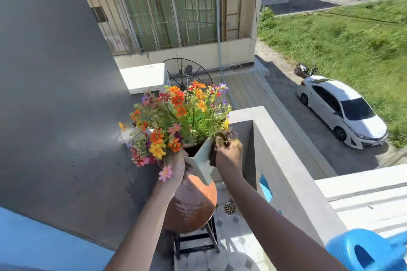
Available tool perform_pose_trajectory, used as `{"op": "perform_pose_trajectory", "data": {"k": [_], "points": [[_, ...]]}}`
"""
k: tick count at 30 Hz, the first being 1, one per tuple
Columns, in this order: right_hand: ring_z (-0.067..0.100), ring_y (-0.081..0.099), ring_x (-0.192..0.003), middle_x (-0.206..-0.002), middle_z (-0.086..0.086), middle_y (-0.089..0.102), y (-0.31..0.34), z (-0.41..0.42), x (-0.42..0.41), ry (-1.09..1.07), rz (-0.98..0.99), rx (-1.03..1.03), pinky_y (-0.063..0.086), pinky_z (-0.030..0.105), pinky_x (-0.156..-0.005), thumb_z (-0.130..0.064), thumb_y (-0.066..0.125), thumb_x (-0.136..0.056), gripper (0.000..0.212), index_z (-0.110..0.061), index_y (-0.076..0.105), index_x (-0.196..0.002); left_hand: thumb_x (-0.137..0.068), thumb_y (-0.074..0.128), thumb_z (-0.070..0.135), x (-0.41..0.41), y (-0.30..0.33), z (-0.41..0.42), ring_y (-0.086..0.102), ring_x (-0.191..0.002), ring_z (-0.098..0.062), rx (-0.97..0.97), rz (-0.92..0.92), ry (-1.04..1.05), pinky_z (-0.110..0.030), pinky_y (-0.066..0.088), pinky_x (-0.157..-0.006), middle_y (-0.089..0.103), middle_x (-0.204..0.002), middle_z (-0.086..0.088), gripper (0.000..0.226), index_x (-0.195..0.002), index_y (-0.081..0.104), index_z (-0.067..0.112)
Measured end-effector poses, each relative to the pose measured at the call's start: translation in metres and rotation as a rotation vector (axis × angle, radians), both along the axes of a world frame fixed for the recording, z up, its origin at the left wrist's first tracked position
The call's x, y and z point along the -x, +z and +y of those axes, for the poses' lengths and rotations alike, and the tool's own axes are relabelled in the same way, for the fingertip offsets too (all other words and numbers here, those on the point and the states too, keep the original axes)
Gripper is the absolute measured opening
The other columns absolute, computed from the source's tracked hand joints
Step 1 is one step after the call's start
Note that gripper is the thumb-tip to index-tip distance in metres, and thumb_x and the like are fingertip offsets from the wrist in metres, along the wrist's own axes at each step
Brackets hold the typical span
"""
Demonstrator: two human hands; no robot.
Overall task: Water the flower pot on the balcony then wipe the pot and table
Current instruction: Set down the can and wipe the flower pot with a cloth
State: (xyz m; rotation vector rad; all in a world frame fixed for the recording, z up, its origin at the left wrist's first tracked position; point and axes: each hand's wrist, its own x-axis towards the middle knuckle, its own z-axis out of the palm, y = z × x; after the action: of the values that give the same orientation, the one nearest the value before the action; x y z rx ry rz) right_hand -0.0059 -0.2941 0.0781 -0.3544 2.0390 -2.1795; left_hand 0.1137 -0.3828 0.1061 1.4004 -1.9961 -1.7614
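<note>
A pale square flower pot [201, 164] packed with orange, yellow, pink and purple flowers [176, 116] is held in both my hands. My left hand [175, 170] grips its left side under the blooms. My right hand [229, 156] grips its right rim, fingers reaching into the soil. The pot is tilted, just above or against the round orange table top [191, 207], which stands on a black frame [198, 242]. Whether the pot rests on the table I cannot tell. A blue watering can [367, 251] sits on the balcony wall at bottom right.
A grey wall [55, 94] closes the left side, and the grey balcony parapet [284, 171] runs along the right. A floor drain [229, 207] lies in the tiled floor beside the table. Below are a roof, a white car [343, 110] and grass.
</note>
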Motion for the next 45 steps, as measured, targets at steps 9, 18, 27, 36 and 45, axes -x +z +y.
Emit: {"op": "perform_pose_trajectory", "data": {"k": [9,18,27,36,45], "points": [[0.030,0.059,-0.100,-0.108,0.022,0.061,-0.002,0.005,0.019,0.017,0.141,-0.138,0.044,0.023,-0.084,-0.009,0.046,-0.081,0.040,0.012,0.062,-0.111,-0.097,0.045,0.026,-0.011,-0.001,-0.007,0.065,-0.042,-0.015,-0.042,-0.150,-0.028,-0.023,0.054,-0.045,0.064,-0.050,-0.026,0.040,-0.073,0.063,-0.001],[0.016,0.053,-0.086,-0.089,0.004,0.061,-0.013,0.011,-0.027,0.137,0.418,-0.159,0.040,0.028,-0.077,-0.014,0.056,-0.094,0.010,-0.011,0.065,-0.094,-0.093,0.040,0.016,0.010,0.011,-0.003,0.061,-0.036,-0.021,-0.287,0.264,0.083,-0.023,0.049,-0.034,0.065,-0.049,-0.018,0.038,-0.070,0.061,-0.007],[0.000,0.050,-0.090,-0.102,-0.001,0.060,-0.018,0.016,-0.012,0.094,0.347,-0.180,0.039,0.019,-0.078,-0.010,0.054,-0.091,0.019,-0.001,0.065,-0.104,-0.093,0.042,0.013,0.010,0.009,-0.004,0.060,-0.039,-0.019,-0.338,0.338,0.034,-0.021,0.048,-0.036,0.068,-0.057,-0.021,0.034,-0.076,0.064,-0.008],[0.013,0.063,-0.087,-0.096,0.012,0.066,-0.023,0.010,-0.006,-0.102,0.375,-0.278,0.049,0.025,-0.080,0.012,0.060,-0.086,0.017,0.004,0.066,-0.100,-0.095,0.040,0.011,0.014,-0.009,0.002,0.061,-0.040,-0.021,-0.328,0.327,0.035,-0.024,0.050,-0.037,0.067,-0.055,-0.020,0.033,-0.079,0.062,-0.008],[0.011,0.061,-0.094,-0.095,-0.004,0.068,-0.046,-0.013,-0.045,0.075,0.392,-0.295,0.047,0.031,-0.083,-0.003,0.055,-0.092,0.021,-0.018,0.069,-0.093,-0.095,0.043,0.015,0.000,-0.033,-0.023,0.050,-0.029,-0.013,-0.326,0.198,0.094,-0.018,0.039,-0.030,0.063,-0.045,-0.012,0.035,-0.069,0.058,-0.004]]}}
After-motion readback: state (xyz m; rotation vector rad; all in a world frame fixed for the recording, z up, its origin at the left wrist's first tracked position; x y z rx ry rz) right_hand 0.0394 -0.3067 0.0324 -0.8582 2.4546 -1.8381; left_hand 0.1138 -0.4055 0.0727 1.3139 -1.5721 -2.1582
